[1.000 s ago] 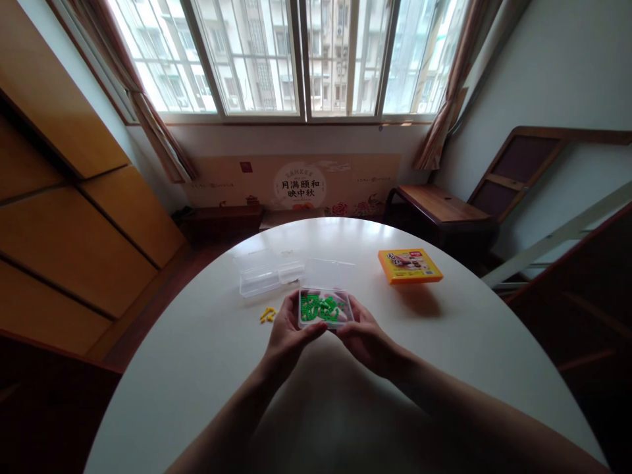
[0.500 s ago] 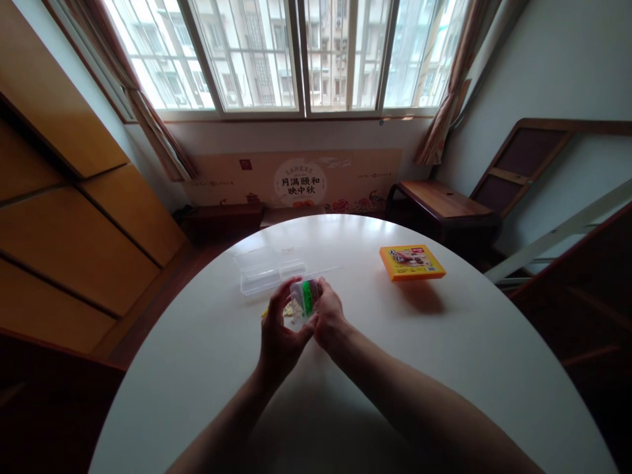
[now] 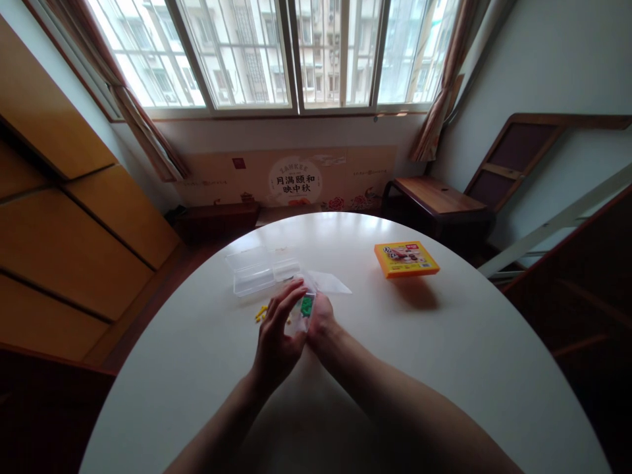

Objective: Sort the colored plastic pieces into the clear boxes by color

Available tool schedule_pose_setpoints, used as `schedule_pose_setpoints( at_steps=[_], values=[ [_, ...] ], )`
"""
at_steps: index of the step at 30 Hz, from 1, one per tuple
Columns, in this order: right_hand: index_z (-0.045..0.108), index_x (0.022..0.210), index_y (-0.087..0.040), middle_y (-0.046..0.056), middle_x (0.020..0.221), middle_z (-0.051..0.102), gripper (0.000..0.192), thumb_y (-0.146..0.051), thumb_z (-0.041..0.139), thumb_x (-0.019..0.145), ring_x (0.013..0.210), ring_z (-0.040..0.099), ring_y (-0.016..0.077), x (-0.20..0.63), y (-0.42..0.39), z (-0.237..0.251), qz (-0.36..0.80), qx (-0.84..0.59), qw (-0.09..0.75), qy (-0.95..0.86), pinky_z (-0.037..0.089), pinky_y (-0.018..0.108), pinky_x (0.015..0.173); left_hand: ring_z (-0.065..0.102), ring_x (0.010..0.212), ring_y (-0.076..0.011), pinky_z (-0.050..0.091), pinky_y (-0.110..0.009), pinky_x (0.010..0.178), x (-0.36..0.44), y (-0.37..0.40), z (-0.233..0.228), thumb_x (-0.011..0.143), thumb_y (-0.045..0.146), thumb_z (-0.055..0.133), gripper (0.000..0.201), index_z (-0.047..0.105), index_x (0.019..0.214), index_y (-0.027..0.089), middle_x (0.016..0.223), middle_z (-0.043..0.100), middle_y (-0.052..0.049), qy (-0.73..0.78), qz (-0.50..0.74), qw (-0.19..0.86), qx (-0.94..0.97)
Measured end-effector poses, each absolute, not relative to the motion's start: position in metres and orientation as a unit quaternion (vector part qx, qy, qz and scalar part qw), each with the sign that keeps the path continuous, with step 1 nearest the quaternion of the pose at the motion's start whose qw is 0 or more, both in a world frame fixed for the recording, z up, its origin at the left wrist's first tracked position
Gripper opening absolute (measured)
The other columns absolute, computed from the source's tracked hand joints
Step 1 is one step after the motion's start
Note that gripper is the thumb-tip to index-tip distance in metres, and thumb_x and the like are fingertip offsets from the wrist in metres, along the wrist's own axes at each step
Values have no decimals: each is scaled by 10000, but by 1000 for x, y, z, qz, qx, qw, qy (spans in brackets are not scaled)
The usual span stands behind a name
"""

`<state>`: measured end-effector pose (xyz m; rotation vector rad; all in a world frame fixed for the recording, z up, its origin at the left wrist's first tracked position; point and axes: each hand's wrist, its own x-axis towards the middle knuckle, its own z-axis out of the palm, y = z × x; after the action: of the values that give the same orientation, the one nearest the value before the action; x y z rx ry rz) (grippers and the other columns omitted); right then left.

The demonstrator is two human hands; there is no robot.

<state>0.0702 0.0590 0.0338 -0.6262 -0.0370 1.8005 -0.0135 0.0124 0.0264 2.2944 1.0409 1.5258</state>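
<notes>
Clear box (image 3: 299, 321) w/ green pieces (image 3: 307, 305) inside, held tilted btwn both hands just above the near-middle of a round white table (image 3: 419, 355). L hand (image 3: 279, 324) makes a wide arch, fingers over the far side, thumb low, holding the box's left side; R hand (image 3: 323, 317) is narrower, closed round its right side, partly hiding it. Clear flap (image 3: 334, 284), prob. the box's lid, sticks out past R hand.

Handling, as a judgement: keep both hands on, grip the rigid edges w/ light pressure, & turn slowly, since loose pieces could slide or spill if the lid's open. Low over the table is safest.

Just beyond L hand: small yellow pieces (image 3: 261, 314), loose on the tabletop. Behind them, a clear case (image 3: 253, 282), apparently open. Well apart on the right, a yellow-orange box (image 3: 407, 259). Farther back: wooden seat (image 3: 442, 196), printed panel (image 3: 295, 182), barred window (image 3: 330, 56).
</notes>
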Motion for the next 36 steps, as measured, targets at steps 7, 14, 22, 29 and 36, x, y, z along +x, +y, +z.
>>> schedule_pose_setpoints(
  at_steps=[7, 14, 22, 29, 36],
  values=[
    [630, 916, -167, 32, 611, 625, 296, -417, 485, 852, 590, 605, 179, 75, 52, 40, 785, -260, 561, -51, 545, 314, 605, 469, 1279, -266, 406, -477, 1061, -15, 13, 24, 694, -10, 482, 623, 529, 1247, 274, 1338, 543, -51, 337, 501, 70, 794],
    [627, 869, -150, 30, 596, 627, 264, -312, 420, 901, 613, 624, 175, 71, 59, 32, 769, -256, 583, 52, 555, 319, 630, 499, 1254, -270, 399, -492, 1067, -12, 11, 25, 732, 92, 581, 446, 567, 1153, 237, 1311, 569, -69, 381, 549, 124, 734],
    [525, 672, -166, 4, 543, 561, 367, -314, 372, 971, 482, 537, 74, 79, 61, 26, 747, -297, 586, 108, 463, 166, 457, 533, 1202, -282, 446, -485, 1000, -47, 39, 43, 653, 118, 713, 705, 412, 1274, 264, 1357, 469, -105, 418, 732, 124, 523],
    [379, 572, -206, -67, 462, 391, 479, -586, 498, 837, 400, 309, 66, 71, 72, 4, 584, -445, 604, -311, 238, 192, 395, 558, 1161, -275, 463, -454, 955, -81, 59, 33, 642, 135, 703, 666, 418, 1234, 250, 1352, 468, -121, 465, 755, 117, 447],
    [546, 725, -193, 40, 763, 605, 310, -362, 429, 957, 684, 517, 148, 71, 79, -6, 175, -522, 360, -753, 351, 251, 656, 555, 1166, -279, 469, -458, 949, -79, 57, 33, 623, 147, 712, 698, 410, 1243, 251, 1343, 469, -121, 467, 749, 124, 453]
  ],
)
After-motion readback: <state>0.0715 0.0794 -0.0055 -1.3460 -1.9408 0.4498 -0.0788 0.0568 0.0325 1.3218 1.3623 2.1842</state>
